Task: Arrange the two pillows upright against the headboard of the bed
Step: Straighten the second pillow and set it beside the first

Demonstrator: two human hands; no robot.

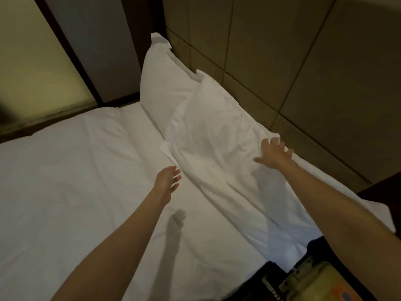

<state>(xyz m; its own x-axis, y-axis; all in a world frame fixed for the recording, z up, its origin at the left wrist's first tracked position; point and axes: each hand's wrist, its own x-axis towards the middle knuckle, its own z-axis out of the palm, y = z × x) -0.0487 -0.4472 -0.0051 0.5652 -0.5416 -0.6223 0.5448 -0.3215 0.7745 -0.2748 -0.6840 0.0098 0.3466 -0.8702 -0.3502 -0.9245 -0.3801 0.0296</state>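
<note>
Two white pillows lean against the padded tan headboard [282, 61]. The far pillow [165, 83] stands upright in the corner. The near pillow [212, 131] is tilted and rumpled, partly overlapping the far one. My right hand [273, 153] lies on the near pillow's right edge with fingers spread, holding nothing. My left hand [168, 181] hovers open over the sheet just beside the near pillow's lower left corner, not touching it as far as I can see.
The white bed sheet [65, 181] fills the left and middle. A dark-framed wall panel [39, 57] stands past the bed's far side. A dark bedside table [325, 279] with a yellowish object sits at the bottom right.
</note>
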